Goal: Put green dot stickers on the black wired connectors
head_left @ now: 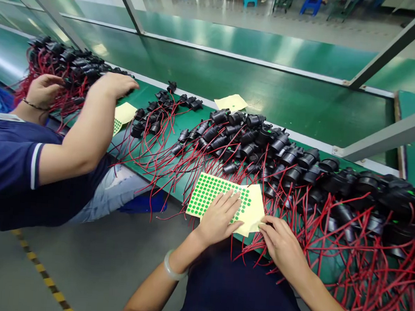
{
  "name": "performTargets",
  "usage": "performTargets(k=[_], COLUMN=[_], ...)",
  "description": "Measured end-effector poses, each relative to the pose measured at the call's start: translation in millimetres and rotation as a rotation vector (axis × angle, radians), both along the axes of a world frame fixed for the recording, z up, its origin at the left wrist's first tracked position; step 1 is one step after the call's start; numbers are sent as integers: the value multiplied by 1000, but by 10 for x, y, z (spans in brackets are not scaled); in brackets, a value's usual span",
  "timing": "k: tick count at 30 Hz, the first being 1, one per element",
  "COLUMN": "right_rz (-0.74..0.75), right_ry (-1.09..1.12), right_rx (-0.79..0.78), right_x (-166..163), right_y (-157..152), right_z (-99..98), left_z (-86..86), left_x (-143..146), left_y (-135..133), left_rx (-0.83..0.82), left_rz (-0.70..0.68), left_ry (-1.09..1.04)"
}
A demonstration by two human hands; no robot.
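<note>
A pale yellow sheet (212, 193) covered with rows of small green round stickers lies at the near edge of the green bench. My left hand (221, 217) rests flat on it, fingers stretched out over the stickers. My right hand (281, 242) lies beside the sheet's right corner, its fingertips pressed together at the sheet's edge; I cannot make out what they pinch. Behind the sheet lies a long heap of black plastic sockets (264, 142) with red wires (345, 258) trailing toward me.
A co-worker in a dark blue shirt sits at the left; that person's hands (113, 84) reach into another pile of black sockets (65, 60). Two more yellow sheets (231, 102) lie on the bench. A green conveyor (267, 93) with metal rails runs behind.
</note>
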State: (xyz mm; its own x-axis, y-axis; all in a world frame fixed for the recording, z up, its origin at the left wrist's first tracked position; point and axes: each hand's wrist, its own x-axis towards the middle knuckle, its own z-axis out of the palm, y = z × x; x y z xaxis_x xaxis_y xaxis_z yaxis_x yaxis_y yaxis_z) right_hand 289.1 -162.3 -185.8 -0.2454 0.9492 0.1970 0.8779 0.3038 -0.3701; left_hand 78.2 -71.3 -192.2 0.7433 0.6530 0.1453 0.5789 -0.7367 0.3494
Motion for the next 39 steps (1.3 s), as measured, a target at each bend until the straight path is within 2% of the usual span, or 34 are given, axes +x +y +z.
performTargets(k=[8, 14, 20, 22, 25, 29, 31, 33, 35, 37, 39], right_rz=[90, 194, 219, 235, 227, 197, 204, 197, 184, 176, 155], right_ry=[-63, -65, -260, -246, -72, 242, 336, 369, 362, 342, 330], right_rx=[29, 130, 245, 282, 215, 96, 22, -37, -33, -3, 42], right_x=[10, 44, 125, 133, 62, -156, -247, -288, -284, -261, -246], right_y=[95, 202, 155, 140, 139, 238, 342, 455, 549, 605, 623], right_z=[7, -142, -282, -239, -62, 177, 203, 165, 96, 23, -45], left_z=[-42, -92, -62, -77, -84, 84, 258, 451, 617, 718, 743], left_x=[1, -11, -13, -10, 0, -59, -155, -280, -398, -477, -495], left_y=[-28, -50, -44, -53, -90, -8, 239, 677, 1265, 1908, 2499], left_rx=[-1, 64, 69, 55, 29, 34, 96, 164, 170, 173, 160], left_rz=[21, 25, 28, 32, 29, 38, 100, 246, 455, 546, 614], left_ry=[-14, -6, -7, -21, -65, -285, -384, -345, -131, -60, 5])
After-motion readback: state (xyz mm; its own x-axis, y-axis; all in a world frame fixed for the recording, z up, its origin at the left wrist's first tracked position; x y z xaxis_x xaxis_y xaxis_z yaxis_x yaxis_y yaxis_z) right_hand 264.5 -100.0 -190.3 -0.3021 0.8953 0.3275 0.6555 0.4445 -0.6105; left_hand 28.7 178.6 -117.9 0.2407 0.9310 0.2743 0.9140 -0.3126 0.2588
